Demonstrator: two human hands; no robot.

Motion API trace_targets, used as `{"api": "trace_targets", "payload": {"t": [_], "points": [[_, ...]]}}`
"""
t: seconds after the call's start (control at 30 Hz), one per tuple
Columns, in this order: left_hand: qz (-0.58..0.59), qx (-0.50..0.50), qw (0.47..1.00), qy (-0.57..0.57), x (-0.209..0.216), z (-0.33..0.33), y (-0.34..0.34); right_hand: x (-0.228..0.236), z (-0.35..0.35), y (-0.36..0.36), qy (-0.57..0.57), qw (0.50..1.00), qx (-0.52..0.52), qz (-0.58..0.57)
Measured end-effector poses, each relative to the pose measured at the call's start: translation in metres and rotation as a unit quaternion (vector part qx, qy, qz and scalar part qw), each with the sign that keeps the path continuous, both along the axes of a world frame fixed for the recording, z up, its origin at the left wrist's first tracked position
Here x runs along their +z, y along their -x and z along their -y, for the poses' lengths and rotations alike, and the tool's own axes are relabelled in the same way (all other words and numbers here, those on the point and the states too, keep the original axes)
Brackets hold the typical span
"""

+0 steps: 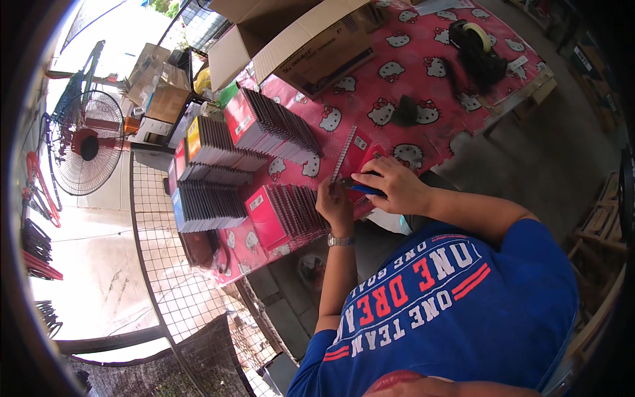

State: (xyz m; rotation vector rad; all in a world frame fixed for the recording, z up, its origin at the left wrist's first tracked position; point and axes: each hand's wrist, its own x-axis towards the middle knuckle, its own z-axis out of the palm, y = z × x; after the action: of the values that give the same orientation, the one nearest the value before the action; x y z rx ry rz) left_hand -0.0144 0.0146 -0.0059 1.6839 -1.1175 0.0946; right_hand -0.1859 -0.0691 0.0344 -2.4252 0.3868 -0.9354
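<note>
A pinkish-red spiral notebook (358, 144) lies at the near edge of the table, its wire binding along the left side. My left hand (335, 206) is closed at the lower end of that binding, fingers pinched on the notebook's corner. My right hand (399, 188) is wrapped round a small hand tool with blue handles (368, 190). The tool's dark tip reaches toward the binding's end, beside my left fingertips; its jaws are too small to make out. Just left of my left hand stands a row of red spiral notebooks (270, 215).
More stacked notebooks with red (246, 119), yellow (196, 140) and blue (182, 208) covers stand on the left. A cardboard box (317, 56) sits at the back, a black tape dispenser (477, 56) at the far right. A fan (86, 143) stands beyond the table's left end.
</note>
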Motion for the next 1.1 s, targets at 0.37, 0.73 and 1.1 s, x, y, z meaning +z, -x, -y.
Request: {"api": "trace_targets", "payload": {"t": [0.37,0.73,1.1], "points": [[0.032,-0.004,0.999,0.034,0.038,-0.011,-0.004,0.025,-0.006,0.000,-0.067,0.994,0.040,0.070],[0.102,0.012,0.993,0.056,0.068,-0.030,-0.017,0.037,-0.016,-0.015,-0.331,0.927,0.161,0.073],[0.198,-0.002,0.979,-0.041,0.223,-0.083,-0.075,-0.033,0.067,0.053,-0.183,0.979,-0.045,-0.076]]}}
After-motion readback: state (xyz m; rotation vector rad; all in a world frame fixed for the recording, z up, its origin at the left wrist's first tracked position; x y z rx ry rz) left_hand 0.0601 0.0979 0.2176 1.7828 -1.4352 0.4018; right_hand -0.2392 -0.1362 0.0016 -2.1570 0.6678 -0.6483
